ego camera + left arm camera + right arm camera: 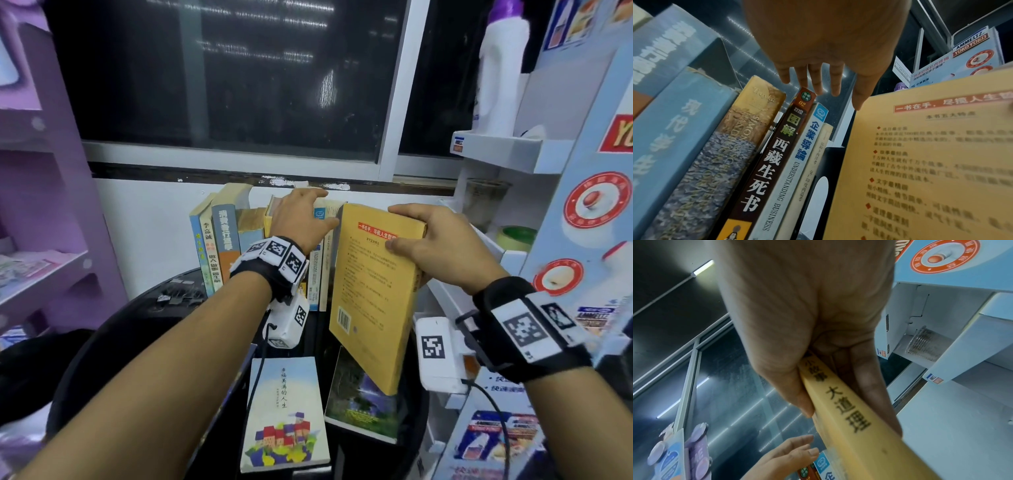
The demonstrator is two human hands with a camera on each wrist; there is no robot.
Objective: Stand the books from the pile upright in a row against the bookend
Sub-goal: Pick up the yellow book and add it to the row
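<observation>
The right hand (431, 240) grips the yellow book (373, 294) at its top corner — thumb on the back cover, fingers curled round the spine side — and holds it upright and slightly tilted, just to the right of the standing row (239, 240). The book's lower edge hangs above two flat books: the landscape-cover book (359, 407) right beneath it and the pale blue book (284, 414) beside that one, both lying on the dark table (154, 322).

Over at the row, the left hand (301, 219) rests on the book tops, fingers straight and spread a little — the wrist view shows fingertips (818, 87) at the top of the brown-spined book (777, 154) and the white "Understanding Business" book (797, 162). The thumb reaches toward the yellow book's near edge. A black bookend (830, 162) stands between the row and the yellow book.
</observation>
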